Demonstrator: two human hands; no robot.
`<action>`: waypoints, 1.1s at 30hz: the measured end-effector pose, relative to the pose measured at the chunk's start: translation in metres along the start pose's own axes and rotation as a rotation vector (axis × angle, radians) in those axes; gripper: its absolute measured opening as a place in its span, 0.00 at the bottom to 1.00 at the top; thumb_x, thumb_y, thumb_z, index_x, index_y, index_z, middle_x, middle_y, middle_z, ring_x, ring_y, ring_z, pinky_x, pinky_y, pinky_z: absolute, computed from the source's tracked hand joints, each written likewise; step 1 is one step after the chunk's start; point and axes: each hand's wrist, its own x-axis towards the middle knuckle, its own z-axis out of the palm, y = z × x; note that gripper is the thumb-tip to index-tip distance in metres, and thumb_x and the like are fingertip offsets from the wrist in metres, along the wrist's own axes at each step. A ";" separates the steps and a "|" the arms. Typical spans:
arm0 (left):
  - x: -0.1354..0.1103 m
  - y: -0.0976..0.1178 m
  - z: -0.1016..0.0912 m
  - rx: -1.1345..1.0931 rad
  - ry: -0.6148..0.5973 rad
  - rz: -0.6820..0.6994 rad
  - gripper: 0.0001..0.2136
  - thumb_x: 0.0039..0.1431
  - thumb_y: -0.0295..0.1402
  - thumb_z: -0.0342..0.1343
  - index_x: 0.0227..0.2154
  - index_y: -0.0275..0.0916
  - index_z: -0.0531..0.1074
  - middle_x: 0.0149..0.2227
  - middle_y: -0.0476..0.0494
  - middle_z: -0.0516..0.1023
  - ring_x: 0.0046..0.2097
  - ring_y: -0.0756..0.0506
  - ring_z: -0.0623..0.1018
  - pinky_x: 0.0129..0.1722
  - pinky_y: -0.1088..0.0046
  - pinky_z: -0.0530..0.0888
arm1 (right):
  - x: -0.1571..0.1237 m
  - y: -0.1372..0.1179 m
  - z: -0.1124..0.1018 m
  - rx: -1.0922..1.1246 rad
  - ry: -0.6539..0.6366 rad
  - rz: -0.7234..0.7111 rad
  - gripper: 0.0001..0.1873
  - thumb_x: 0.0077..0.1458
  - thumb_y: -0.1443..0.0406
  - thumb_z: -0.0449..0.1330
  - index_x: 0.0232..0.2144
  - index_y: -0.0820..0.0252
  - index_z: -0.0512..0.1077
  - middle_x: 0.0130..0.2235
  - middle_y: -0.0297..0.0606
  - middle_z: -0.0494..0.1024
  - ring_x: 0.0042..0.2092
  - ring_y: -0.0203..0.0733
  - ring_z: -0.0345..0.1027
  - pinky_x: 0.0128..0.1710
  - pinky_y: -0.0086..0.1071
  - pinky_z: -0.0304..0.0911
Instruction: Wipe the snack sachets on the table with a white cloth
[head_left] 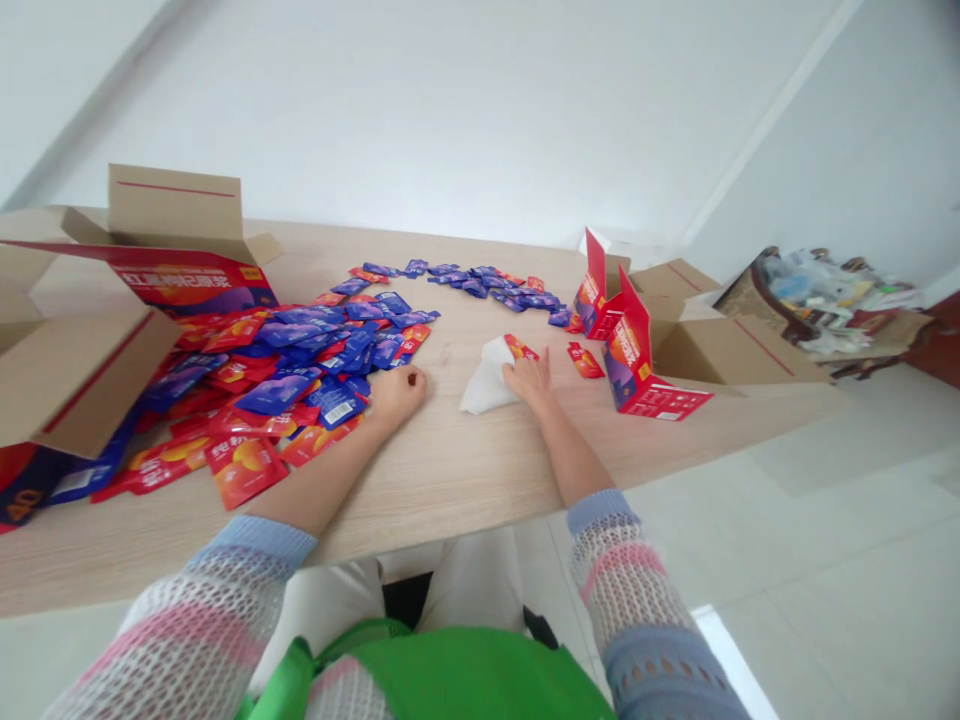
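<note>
My left hand [397, 390] rests on the wooden table [450, 470] as a closed fist, right at the edge of a big pile of red and blue sachets [285, 370]; what it holds, if anything, is hidden. My right hand [529, 380] lies on a white bag [484, 385] with its fingers closed round a red sachet [520, 348] at the bag's far end. A single red sachet [585, 360] lies just to the right of that hand.
An open cardboard carton [90, 320] stands at the left over the pile. A second band of sachets [480, 282] lies at the back. Red printed boxes [637, 350] and brown cartons [712, 340] stand at the right. A basket of rubbish [817, 300] is beyond the table.
</note>
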 end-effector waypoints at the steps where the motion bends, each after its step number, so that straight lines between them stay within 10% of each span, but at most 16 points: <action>1: 0.000 0.000 0.000 -0.017 -0.003 -0.017 0.12 0.56 0.37 0.49 0.30 0.42 0.77 0.29 0.44 0.79 0.32 0.42 0.77 0.28 0.71 0.66 | -0.003 -0.009 -0.002 -0.008 -0.003 -0.060 0.28 0.61 0.58 0.41 0.34 0.69 0.78 0.33 0.50 0.79 0.43 0.47 0.71 0.62 0.45 0.17; 8: 0.005 -0.009 0.002 -0.269 -0.006 -0.028 0.18 0.54 0.36 0.52 0.49 0.40 0.70 0.46 0.44 0.76 0.38 0.46 0.77 0.39 0.70 0.71 | -0.042 -0.063 -0.014 0.145 -0.041 -0.554 0.28 0.63 0.52 0.42 0.44 0.63 0.74 0.40 0.47 0.79 0.49 0.46 0.68 0.62 0.47 0.24; 12: 0.015 -0.023 0.002 -0.317 -0.156 0.280 0.22 0.56 0.35 0.53 0.55 0.44 0.67 0.58 0.43 0.64 0.50 0.44 0.73 0.50 0.66 0.67 | -0.068 -0.082 -0.017 0.221 -0.069 -0.646 0.27 0.61 0.49 0.44 0.38 0.59 0.75 0.38 0.45 0.79 0.46 0.47 0.69 0.56 0.40 0.48; 17: 0.024 -0.039 0.004 -0.234 -0.438 0.613 0.19 0.57 0.39 0.54 0.52 0.49 0.71 0.55 0.47 0.69 0.54 0.41 0.66 0.55 0.63 0.61 | -0.072 -0.084 -0.015 0.578 -0.060 -0.478 0.30 0.60 0.46 0.42 0.21 0.60 0.68 0.22 0.36 0.71 0.26 0.37 0.63 0.27 0.28 0.54; 25: 0.007 -0.027 0.007 -0.093 -0.343 0.478 0.17 0.62 0.35 0.46 0.52 0.45 0.70 0.52 0.45 0.73 0.53 0.41 0.66 0.54 0.60 0.60 | -0.018 -0.022 -0.009 1.328 0.386 0.185 0.29 0.56 0.41 0.42 0.23 0.59 0.61 0.21 0.31 0.63 0.24 0.34 0.58 0.22 0.27 0.54; 33: -0.001 -0.030 -0.014 -0.137 -0.663 0.418 0.38 0.54 0.37 0.52 0.66 0.45 0.41 0.67 0.43 0.48 0.65 0.36 0.50 0.60 0.52 0.47 | -0.014 0.005 -0.026 0.982 0.648 0.364 0.37 0.59 0.42 0.33 0.26 0.63 0.68 0.25 0.43 0.72 0.29 0.44 0.67 0.27 0.34 0.62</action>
